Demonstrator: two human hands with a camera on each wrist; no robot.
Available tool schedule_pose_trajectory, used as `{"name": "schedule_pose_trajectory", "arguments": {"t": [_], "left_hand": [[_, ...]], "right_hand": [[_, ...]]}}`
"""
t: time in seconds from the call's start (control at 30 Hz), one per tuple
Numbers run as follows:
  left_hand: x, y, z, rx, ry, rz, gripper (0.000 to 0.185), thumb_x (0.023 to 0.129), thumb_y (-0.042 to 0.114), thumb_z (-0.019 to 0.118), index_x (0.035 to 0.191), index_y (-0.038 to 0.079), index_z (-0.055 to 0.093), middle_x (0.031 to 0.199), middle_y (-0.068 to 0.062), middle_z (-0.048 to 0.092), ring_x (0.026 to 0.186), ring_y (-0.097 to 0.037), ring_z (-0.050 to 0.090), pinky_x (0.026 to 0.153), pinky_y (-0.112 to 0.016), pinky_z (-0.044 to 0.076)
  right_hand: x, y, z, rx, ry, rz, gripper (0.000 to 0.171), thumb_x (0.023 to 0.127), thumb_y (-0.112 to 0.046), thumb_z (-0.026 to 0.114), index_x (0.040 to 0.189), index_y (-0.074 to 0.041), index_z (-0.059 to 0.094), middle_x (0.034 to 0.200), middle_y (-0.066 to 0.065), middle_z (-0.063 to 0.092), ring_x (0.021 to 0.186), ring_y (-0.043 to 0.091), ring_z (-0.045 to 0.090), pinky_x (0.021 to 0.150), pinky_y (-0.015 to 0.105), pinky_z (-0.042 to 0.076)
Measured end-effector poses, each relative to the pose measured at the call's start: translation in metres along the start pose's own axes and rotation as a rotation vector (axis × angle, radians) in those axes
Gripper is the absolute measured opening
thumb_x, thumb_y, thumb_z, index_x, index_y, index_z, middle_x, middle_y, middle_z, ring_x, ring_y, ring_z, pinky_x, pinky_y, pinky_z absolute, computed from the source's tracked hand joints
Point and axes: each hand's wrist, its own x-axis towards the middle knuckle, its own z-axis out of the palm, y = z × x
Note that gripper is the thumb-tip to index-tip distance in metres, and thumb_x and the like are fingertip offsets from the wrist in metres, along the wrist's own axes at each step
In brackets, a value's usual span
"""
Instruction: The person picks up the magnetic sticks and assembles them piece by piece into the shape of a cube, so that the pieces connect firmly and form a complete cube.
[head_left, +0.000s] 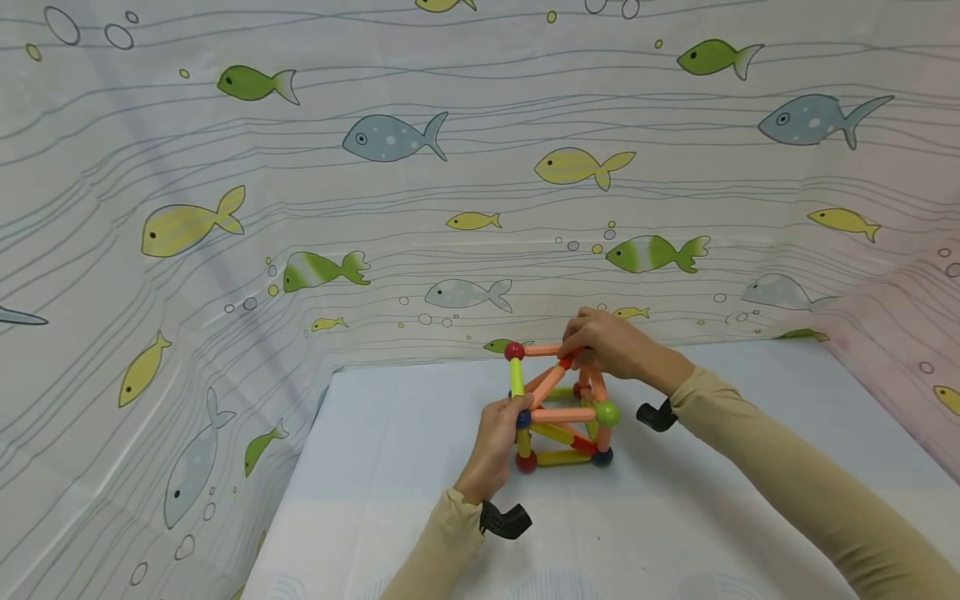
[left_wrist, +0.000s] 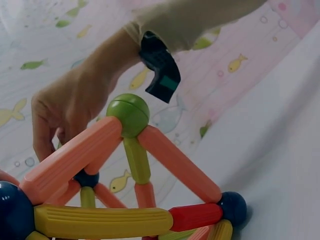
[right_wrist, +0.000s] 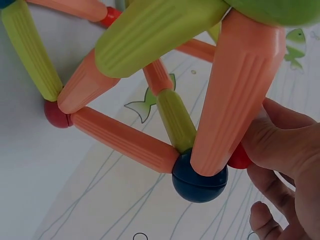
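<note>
Head view: orange rod (head_left: 542, 350) lies level, left-right, atop frame (head_left: 562, 412).

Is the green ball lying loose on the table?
No, the green ball sits up on the toy frame, joined to orange sticks above the table.

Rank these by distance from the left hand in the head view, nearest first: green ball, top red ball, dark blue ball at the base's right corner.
1. Top red ball, just above the left hand, at the upper left of the frame of sticks.
2. Green ball, off to the hand's right, midway up.
3. Dark blue ball, low at the right corner, roughly level with the green ball in distance; too close to call.
</note>
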Motion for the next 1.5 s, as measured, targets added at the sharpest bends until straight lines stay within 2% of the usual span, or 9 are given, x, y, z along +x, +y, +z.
{"name": "schedule_pose_trajectory", "arguments": {"t": [0.27, 0.5, 0.83, 1.03, 1.3, 1.4, 1.5], "left_hand": [[0.0, 0.0, 0.0, -0.002, 0.003, -0.005, 0.037, 0.108, 0.041, 0.056, 0.094, 0.007, 0.064, 0.094, -0.003, 0.055, 0.1, -0.024, 0.051, 0.09, -0.039, 0.036], [0.002, -0.001, 0.0, -0.019, -0.001, 0.01, 0.038, 0.107, 0.04, 0.057, 0.098, 0.005, 0.067, 0.092, -0.001, 0.062, 0.102, -0.022, 0.054, 0.09, -0.037, 0.044], [0.004, 0.0, 0.0, -0.036, -0.02, 0.013, 0.05, 0.108, 0.039, 0.05, 0.126, -0.007, 0.06, 0.102, -0.003, 0.061, 0.104, -0.022, 0.055, 0.093, -0.038, 0.049], [0.004, -0.001, 0.001, -0.041, -0.024, 0.01, 0.045, 0.108, 0.039, 0.052, 0.126, -0.002, 0.06, 0.103, -0.003, 0.061, 0.104, -0.022, 0.056, 0.092, -0.037, 0.049], [0.003, -0.003, 0.002, -0.036, -0.033, 0.02, 0.043, 0.108, 0.038, 0.051, 0.122, -0.001, 0.06, 0.104, -0.005, 0.06, 0.105, -0.023, 0.055, 0.094, -0.039, 0.05], [0.002, -0.003, 0.003, -0.038, -0.028, 0.023, 0.042, 0.108, 0.038, 0.051, 0.118, -0.001, 0.061, 0.103, -0.004, 0.06, 0.105, -0.023, 0.055, 0.093, -0.038, 0.05], [0.0, -0.003, 0.004, -0.038, -0.026, 0.022, 0.04, 0.108, 0.039, 0.052, 0.115, 0.001, 0.062, 0.102, -0.003, 0.061, 0.105, -0.023, 0.055, 0.093, -0.039, 0.05]], "right_hand": [[0.0, -0.002, 0.0, -0.033, 0.003, -0.018, 0.023, 0.081, -0.004, 0.091, 0.101, -0.013, 0.085, 0.098, 0.002, 0.076, 0.09, 0.018, 0.058, 0.077, 0.035, 0.056], [-0.001, -0.003, 0.001, -0.06, 0.021, -0.04, 0.022, 0.08, -0.005, 0.092, 0.1, -0.012, 0.084, 0.097, 0.002, 0.076, 0.09, 0.018, 0.059, 0.078, 0.035, 0.057], [-0.001, -0.005, 0.002, -0.064, 0.004, -0.053, 0.022, 0.082, -0.006, 0.091, 0.101, -0.012, 0.084, 0.096, 0.002, 0.076, 0.09, 0.018, 0.06, 0.079, 0.033, 0.058], [-0.002, -0.003, 0.004, -0.03, -0.017, -0.028, 0.018, 0.085, -0.007, 0.089, 0.101, -0.012, 0.083, 0.095, 0.001, 0.076, 0.09, 0.017, 0.062, 0.08, 0.034, 0.059], [-0.005, -0.004, 0.003, 0.012, -0.039, 0.008, 0.019, 0.086, -0.005, 0.088, 0.103, -0.012, 0.083, 0.099, 0.001, 0.077, 0.092, 0.016, 0.061, 0.081, 0.033, 0.058], [-0.009, -0.006, 0.001, 0.029, -0.027, 0.028, 0.021, 0.088, -0.003, 0.085, 0.107, -0.011, 0.083, 0.103, 0.004, 0.077, 0.095, 0.02, 0.062, 0.083, 0.037, 0.058], [-0.019, -0.008, 0.001, 0.052, 0.024, 0.089, 0.023, 0.094, -0.007, 0.081, 0.117, -0.009, 0.08, 0.113, 0.007, 0.077, 0.104, 0.025, 0.064, 0.09, 0.045, 0.058]]}}
